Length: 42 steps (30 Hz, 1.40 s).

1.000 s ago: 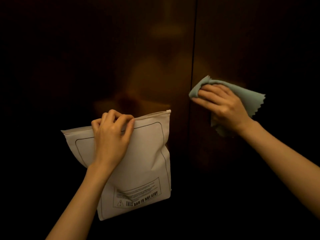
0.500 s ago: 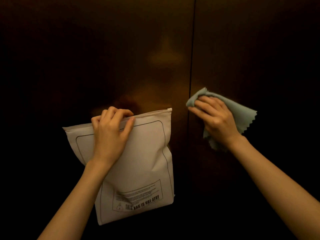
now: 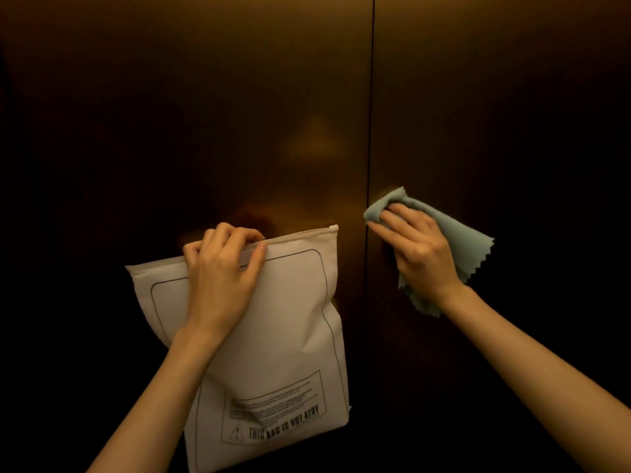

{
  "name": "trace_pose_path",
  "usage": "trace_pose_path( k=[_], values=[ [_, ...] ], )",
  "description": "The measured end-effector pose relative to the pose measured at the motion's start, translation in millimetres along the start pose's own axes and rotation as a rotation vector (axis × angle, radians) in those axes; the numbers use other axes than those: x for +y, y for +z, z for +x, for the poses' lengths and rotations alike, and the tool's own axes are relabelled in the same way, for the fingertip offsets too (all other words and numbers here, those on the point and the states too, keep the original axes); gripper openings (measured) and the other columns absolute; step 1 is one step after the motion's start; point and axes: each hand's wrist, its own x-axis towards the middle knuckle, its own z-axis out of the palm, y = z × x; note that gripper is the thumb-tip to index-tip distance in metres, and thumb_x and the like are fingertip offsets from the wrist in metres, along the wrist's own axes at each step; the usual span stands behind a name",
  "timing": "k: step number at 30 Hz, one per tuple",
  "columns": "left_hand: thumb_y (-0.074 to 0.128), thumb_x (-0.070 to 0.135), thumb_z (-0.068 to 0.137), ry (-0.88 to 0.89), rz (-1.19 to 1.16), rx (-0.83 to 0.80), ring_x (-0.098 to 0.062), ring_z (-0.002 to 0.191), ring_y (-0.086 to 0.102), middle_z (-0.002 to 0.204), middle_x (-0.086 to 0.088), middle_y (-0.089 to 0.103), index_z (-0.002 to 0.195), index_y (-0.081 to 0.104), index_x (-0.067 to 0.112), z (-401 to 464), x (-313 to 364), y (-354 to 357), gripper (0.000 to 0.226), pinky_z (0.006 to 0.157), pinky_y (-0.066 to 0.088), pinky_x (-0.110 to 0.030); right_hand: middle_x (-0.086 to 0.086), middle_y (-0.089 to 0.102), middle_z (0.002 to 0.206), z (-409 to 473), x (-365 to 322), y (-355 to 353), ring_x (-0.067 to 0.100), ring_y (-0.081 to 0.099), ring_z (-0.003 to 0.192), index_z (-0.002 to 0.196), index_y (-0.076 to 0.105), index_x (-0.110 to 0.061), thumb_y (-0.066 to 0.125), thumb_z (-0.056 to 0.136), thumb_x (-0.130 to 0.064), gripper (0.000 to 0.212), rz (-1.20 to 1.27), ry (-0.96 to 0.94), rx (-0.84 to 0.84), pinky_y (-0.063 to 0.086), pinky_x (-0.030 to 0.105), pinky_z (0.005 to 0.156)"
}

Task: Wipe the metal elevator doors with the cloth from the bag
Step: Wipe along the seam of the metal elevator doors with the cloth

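Observation:
Dark bronze metal elevator doors fill the view, with a thin vertical seam between the two panels. My right hand presses a pale green cloth with zigzag edges flat against the right panel, just right of the seam. My left hand grips the top zipper edge of a white bag that hangs in front of the left panel. The bag carries a printed warning box near its bottom.
A dim reflection of a person shows on the left door panel. The outer edges and lower part of the doors are lost in darkness.
My right hand has slid the cloth down the right panel beside the seam. The left hand still holds the bag in about the same place.

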Motion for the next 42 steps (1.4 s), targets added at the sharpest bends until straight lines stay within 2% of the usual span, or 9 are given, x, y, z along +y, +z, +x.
trace_pose_path(
  k=[5,10,13,17,21,26,31,36,42],
  values=[
    [0.041,0.037,0.09,0.004,-0.015,0.016,-0.019,0.087,0.052,0.091,0.0,0.056,0.092,0.063,0.017,8.3,6.3,0.8,0.03,0.077,0.017,-0.024,0.013,0.063,0.12,23.3,5.6,-7.0,0.029,0.051,0.118,0.119,0.062,-0.009,0.051,0.083,0.0,0.039,-0.005,0.035,0.0,0.034,0.038,0.101],
    [0.043,0.035,0.09,0.023,-0.028,0.058,-0.017,0.086,0.051,0.091,0.0,0.055,0.093,0.064,0.016,14.6,13.4,-3.4,0.028,0.078,0.018,-0.024,0.015,0.057,0.129,74.6,12.1,-22.6,0.034,0.048,0.125,0.124,0.058,-0.011,0.036,0.088,-0.012,0.042,0.055,0.208,0.014,0.033,0.044,0.103],
    [0.044,0.034,0.09,0.045,-0.012,0.068,-0.014,0.086,0.048,0.09,0.0,0.055,0.093,0.064,0.016,10.0,13.2,-5.8,0.027,0.078,0.019,-0.025,0.015,0.055,0.131,80.3,9.6,-19.7,0.033,0.045,0.127,0.124,0.059,-0.011,0.043,0.088,-0.005,0.04,0.103,0.26,0.043,0.029,0.041,0.106],
    [0.043,0.034,0.09,0.046,0.015,0.057,-0.015,0.085,0.048,0.09,-0.001,0.055,0.093,0.064,0.015,8.3,9.6,-8.5,0.028,0.078,0.019,-0.025,0.014,0.061,0.124,53.2,3.5,-9.3,0.033,0.051,0.121,0.119,0.063,-0.011,0.042,0.086,-0.007,0.039,0.116,0.228,0.067,0.038,0.045,0.102],
    [0.042,0.035,0.09,0.04,0.04,0.051,-0.019,0.085,0.051,0.09,-0.003,0.057,0.093,0.064,0.014,11.5,5.3,-11.3,0.03,0.078,0.018,-0.023,0.013,0.06,0.125,26.4,-4.8,-2.5,0.031,0.05,0.121,0.121,0.06,-0.011,0.043,0.086,-0.007,0.039,0.119,0.201,0.046,0.037,0.045,0.103],
    [0.042,0.035,0.09,0.051,0.041,0.072,-0.017,0.085,0.05,0.089,-0.002,0.056,0.092,0.065,0.014,21.4,5.3,-9.4,0.031,0.078,0.017,-0.023,0.015,0.056,0.13,63.2,10.1,-12.9,0.033,0.047,0.125,0.126,0.057,-0.012,0.038,0.086,-0.009,0.045,0.059,0.226,0.05,0.029,0.039,0.105],
    [0.043,0.034,0.09,0.08,0.05,0.071,-0.018,0.084,0.05,0.089,-0.001,0.056,0.092,0.064,0.016,34.0,10.1,-2.4,0.029,0.077,0.018,-0.024,0.015,0.054,0.132,110.9,24.2,-23.7,0.034,0.045,0.127,0.125,0.058,-0.011,0.031,0.087,-0.015,0.047,0.081,0.279,0.075,0.03,0.045,0.107],
    [0.041,0.035,0.09,0.101,0.067,0.079,-0.019,0.083,0.052,0.088,-0.001,0.056,0.092,0.064,0.017,38.1,9.0,1.2,0.03,0.076,0.019,-0.024,0.016,0.059,0.125,78.2,16.8,-13.8,0.035,0.051,0.12,0.119,0.063,-0.01,0.039,0.084,-0.008,0.043,0.07,0.201,0.099,0.036,0.047,0.103],
    [0.041,0.036,0.09,0.104,-0.021,0.097,-0.017,0.083,0.052,0.088,0.0,0.057,0.091,0.065,0.016,45.0,2.6,10.1,0.031,0.076,0.02,-0.022,0.017,0.056,0.129,90.4,22.5,-22.9,0.034,0.048,0.123,0.124,0.058,-0.011,0.037,0.088,-0.012,0.042,-0.002,0.159,0.078,0.03,0.042,0.104]
  ],
)
